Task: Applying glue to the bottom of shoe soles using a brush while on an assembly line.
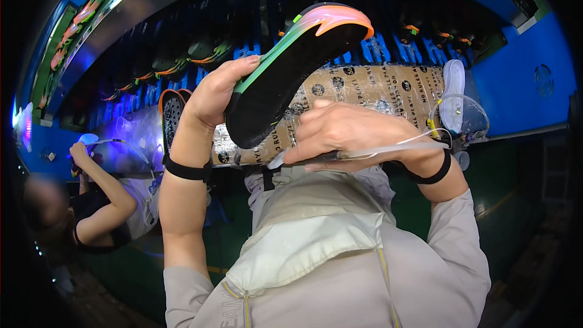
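Observation:
A shoe sole (276,94) with a black face and a glossy green, pink and orange edge is held up over the bench, tilted. My left hand (212,94) grips it by its near left side, with the thumb on the green edge. Below and to the right of the sole, my right hand (340,130) has its fingers closed round a slim dark-handled tool (331,157) with a pale tip. The tip is blurred, so I cannot tell its exact kind. A thin clear tube (398,147) runs from the tool past my right wrist.
Brown printed sheeting under clear film (370,94) covers the bench. A white shoe-shaped piece (452,100) and looped tubing (484,115) sit at its right end. A speckled dark sole (174,115) lies left. Blue racks (376,48) hold several soles behind. A co-worker's hand (79,155) is at far left.

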The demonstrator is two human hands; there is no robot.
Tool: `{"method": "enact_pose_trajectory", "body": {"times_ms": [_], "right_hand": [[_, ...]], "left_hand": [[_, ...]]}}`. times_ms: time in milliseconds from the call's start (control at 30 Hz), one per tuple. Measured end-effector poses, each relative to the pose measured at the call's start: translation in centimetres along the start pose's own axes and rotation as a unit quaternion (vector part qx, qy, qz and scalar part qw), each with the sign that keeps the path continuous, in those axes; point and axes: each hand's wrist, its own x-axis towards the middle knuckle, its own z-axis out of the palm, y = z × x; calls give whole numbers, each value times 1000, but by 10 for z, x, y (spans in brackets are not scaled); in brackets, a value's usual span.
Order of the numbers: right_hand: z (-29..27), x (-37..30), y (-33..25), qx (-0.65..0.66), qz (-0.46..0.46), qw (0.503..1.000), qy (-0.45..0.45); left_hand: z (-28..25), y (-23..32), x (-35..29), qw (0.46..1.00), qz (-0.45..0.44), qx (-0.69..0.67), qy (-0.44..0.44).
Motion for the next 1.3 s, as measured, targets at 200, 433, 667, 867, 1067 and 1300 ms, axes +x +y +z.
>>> {"method": "enact_pose_trajectory", "body": {"times_ms": [200, 433, 667, 867, 1067, 1300], "right_hand": [[24, 8, 8, 41, -12, 995, 88], [-9, -10, 9, -121, 20, 989, 80], [-40, -25, 3, -208, 52, 969, 123], [-39, -36, 17, -199, 48, 972, 116], [-25, -28, 46, -135, 127, 866, 465], [17, -23, 37, -37, 101, 949, 296]], "left_hand": [[-2, -11, 3, 996, 25, -86, -13], [-4, -26, -5, 992, 21, -119, 39], [-18, -41, -12, 990, -16, -118, 75], [-26, -55, -12, 991, -28, -110, 69], [-14, -80, -10, 987, -1, -147, 70], [-7, -105, -5, 967, 54, -235, 81]]}}
